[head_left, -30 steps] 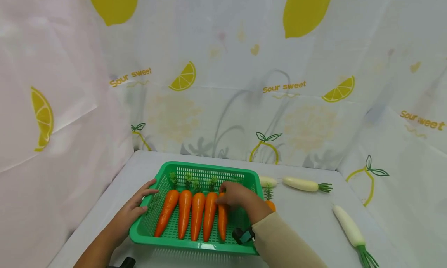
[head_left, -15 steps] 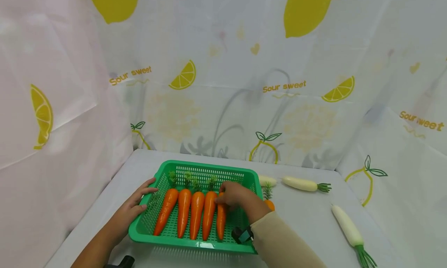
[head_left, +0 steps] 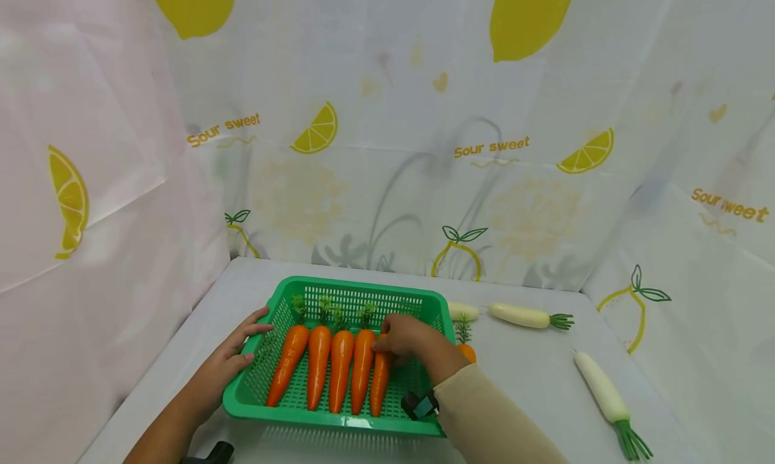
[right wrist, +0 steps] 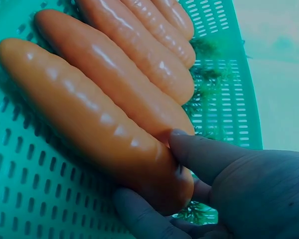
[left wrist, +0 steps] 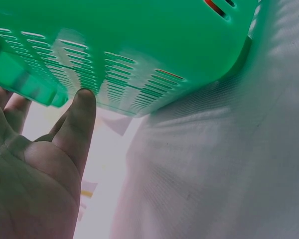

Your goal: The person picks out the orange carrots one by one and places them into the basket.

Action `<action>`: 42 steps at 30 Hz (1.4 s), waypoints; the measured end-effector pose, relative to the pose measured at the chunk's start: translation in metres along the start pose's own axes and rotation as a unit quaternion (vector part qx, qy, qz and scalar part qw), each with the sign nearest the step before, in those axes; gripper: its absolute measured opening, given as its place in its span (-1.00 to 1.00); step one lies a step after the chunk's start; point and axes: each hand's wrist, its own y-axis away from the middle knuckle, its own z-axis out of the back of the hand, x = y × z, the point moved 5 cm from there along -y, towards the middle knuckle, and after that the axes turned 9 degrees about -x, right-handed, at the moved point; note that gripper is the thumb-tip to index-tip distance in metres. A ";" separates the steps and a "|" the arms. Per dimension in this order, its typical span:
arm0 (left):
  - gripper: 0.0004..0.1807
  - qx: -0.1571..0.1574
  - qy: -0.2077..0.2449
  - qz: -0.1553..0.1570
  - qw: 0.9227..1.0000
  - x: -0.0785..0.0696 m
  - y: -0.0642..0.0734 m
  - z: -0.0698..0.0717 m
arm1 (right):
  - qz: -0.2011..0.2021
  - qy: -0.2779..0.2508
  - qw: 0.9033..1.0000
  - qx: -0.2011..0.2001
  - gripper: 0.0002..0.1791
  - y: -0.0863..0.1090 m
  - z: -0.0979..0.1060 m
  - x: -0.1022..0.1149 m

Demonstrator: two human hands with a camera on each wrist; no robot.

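Note:
A green plastic basket (head_left: pixel 327 421) holds several orange carrots with leafy green tops, lying side by side. My right hand (head_left: pixel 407 339) reaches in over its right side and grips the rightmost carrot (head_left: pixel 381 383) near the thick top end. In the right wrist view the thumb and a finger sit on either side of that carrot (right wrist: pixel 89 117), beside the neighbouring carrot (right wrist: pixel 107 64). At the left end, my left hand (head_left: pixel 227 363) holds the basket rim. The left wrist view shows the thumb (left wrist: pixel 79 124) against the slotted outer wall, with fingers partly hidden behind the rim.
Right of the basket, another carrot (head_left: pixel 467 352) lies partly behind my forearm. White radishes lie beyond: one (head_left: pixel 463 311) partly behind the basket, one (head_left: pixel 521 316) at the back, one (head_left: pixel 602 387) at the right. A lemon-print cloth (head_left: pixel 387 202) stands behind the white table (head_left: pixel 521 376).
The carrot in my right hand has turned slightly, its thin tip swinging left toward the neighbouring carrot. My left hand and the basket stay in place.

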 end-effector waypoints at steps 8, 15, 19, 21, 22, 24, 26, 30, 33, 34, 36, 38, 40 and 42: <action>-0.56 -0.001 0.003 -0.001 1.000 0.001 0.000 0.000 | -0.006 -0.015 1.000 0.000 -0.66 0.000 -0.001 -0.001; -0.54 -0.004 0.002 0.006 1.000 0.002 0.000 0.000 | -0.009 -0.030 1.000 -0.001 -0.56 0.002 0.000 -0.001; -0.55 -0.004 0.004 0.008 1.000 0.002 0.000 0.000 | -0.008 -0.038 0.999 -0.003 -0.54 0.002 0.000 -0.001; -0.55 -0.004 0.005 0.009 1.000 0.002 0.000 0.000 | -0.008 -0.043 0.999 -0.005 -0.55 0.003 0.001 -0.001; -0.55 -0.003 0.006 0.009 1.000 0.002 0.000 0.000 | -0.010 -0.046 0.999 -0.007 -0.54 0.003 0.002 -0.001; -0.55 -0.002 0.008 0.009 1.000 0.002 0.000 0.000 | -0.012 -0.051 0.999 -0.013 -0.53 0.003 0.004 -0.001; -0.55 -0.002 0.009 0.008 1.000 0.002 0.000 0.000 | -0.015 -0.054 0.998 -0.021 -0.52 0.004 0.007 -0.001; -0.56 0.000 0.012 0.003 1.000 0.003 -0.001 0.000 | -0.004 -0.024 0.999 -0.043 -0.50 0.007 0.018 0.002; -0.57 0.001 0.012 -0.001 1.000 0.004 -0.001 0.000 | 0.013 0.018 0.998 -0.066 -0.52 0.011 0.027 0.006; -0.57 0.002 0.012 -0.001 1.000 0.004 -0.001 0.000 | 0.018 0.030 0.997 -0.073 -0.53 0.012 0.030 0.008; -0.57 0.002 0.011 0.000 1.000 0.005 0.000 0.000 | 0.030 0.048 0.995 -0.085 -0.54 0.016 0.036 0.011; -0.57 0.000 0.010 0.003 1.000 0.005 0.000 0.000 | 0.037 0.054 0.994 -0.091 -0.55 0.020 0.040 0.013; -0.58 -0.001 0.010 0.006 1.000 0.005 0.000 0.000 | 0.046 0.058 0.993 -0.095 -0.56 0.024 0.043 0.015; -0.58 -0.002 0.010 0.005 1.000 0.004 0.000 0.000 | 0.054 0.061 0.992 -0.097 -0.57 0.027 0.045 0.015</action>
